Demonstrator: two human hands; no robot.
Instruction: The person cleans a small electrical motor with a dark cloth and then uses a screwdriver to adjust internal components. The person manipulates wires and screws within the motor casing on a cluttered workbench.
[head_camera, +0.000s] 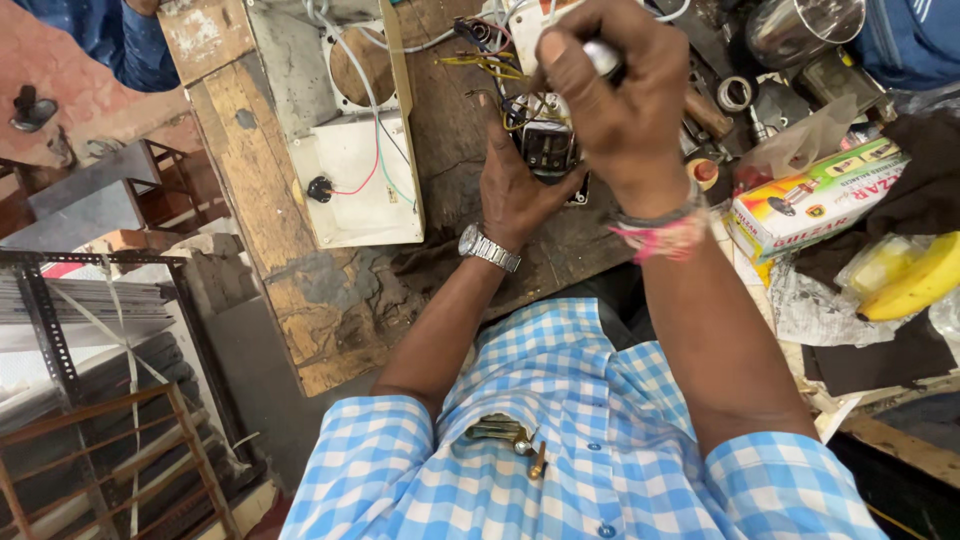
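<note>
- Black switch block (548, 150): on the wooden bench (330, 290), yellow wires (480, 62) above it.
- Left hand (515, 185): fingers steadying the block.
- Right hand (615, 95): clenched round a silver tool (602, 55).
- White panel (355, 170): left, near.
- Carton (815, 195): right.

A repair workshop: worn wooden bench (330, 300) strewn with wires (372, 150) (loose, coloured), metal parts and stacked steel angle racks (90, 300).

Blue-white checked shirt (590, 430) — steel wristwatch (488, 247), pink wristband (665, 236)
</note>
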